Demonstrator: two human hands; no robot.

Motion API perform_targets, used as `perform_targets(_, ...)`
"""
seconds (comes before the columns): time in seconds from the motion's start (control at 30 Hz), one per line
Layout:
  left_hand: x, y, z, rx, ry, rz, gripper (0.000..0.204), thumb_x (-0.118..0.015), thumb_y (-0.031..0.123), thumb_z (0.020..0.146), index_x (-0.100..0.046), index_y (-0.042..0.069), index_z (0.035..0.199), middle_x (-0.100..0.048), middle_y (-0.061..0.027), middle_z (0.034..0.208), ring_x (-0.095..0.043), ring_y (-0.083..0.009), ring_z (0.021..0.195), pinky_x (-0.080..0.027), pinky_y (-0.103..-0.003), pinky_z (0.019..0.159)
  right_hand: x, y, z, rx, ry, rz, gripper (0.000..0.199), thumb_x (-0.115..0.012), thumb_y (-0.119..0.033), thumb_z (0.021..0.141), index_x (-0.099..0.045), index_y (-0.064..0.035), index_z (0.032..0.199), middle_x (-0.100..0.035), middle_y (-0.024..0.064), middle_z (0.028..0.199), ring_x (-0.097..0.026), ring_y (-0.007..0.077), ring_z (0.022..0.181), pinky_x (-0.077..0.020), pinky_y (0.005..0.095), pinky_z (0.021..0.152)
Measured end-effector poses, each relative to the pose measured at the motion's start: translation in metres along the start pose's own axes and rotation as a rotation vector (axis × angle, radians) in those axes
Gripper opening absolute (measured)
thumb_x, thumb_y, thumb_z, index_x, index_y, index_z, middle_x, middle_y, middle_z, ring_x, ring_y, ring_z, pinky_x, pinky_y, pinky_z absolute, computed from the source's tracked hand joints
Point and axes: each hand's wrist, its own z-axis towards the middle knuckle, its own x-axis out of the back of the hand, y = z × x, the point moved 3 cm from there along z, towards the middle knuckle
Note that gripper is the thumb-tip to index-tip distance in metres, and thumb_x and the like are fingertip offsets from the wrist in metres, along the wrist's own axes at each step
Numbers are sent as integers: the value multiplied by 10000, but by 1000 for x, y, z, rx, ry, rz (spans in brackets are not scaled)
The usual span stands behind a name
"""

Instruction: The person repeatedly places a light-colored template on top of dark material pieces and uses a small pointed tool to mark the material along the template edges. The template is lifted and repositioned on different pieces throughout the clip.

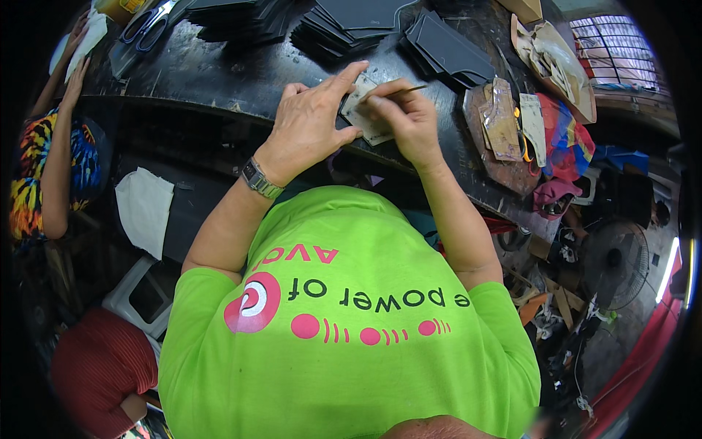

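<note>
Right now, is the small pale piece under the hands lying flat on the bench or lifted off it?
Flat. The pale piece lies on the dark bench, left hand pressing it, right hand holding a thin stick to it.

My left hand [311, 121] presses flat on a small pale card piece [363, 117] at the edge of the dark worktable [219, 73]. My right hand [406, 117], just beside it, pinches a thin stick [398, 91] tipped onto that piece. Stacks of black cut panels [351, 25] lie beyond both hands.
</note>
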Motion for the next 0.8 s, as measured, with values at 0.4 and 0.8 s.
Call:
perform_targets(0.4,1,1,1,3,-26,4,976,-891,160,739,-439,224,1602,-758,-25,1187,-643,-168,701,-458,-388,917,-1,-7,-9,50,82,-118,100,-639,-84,1042,-700,-8,1064,-742,84,989,-721,178,925,-586,330,868)
perform_targets(0.8,29,20,13,-100,1,-105,578,-862,130,812,-676,90,1358,-679,-98,1263,-655,-170,776,-550,-338,808,35,-34,-54,129,127,-1145,502,-892,-213,759,-694,-37,1185,-629,147,1216,-572,349,1150,-470,469,943)
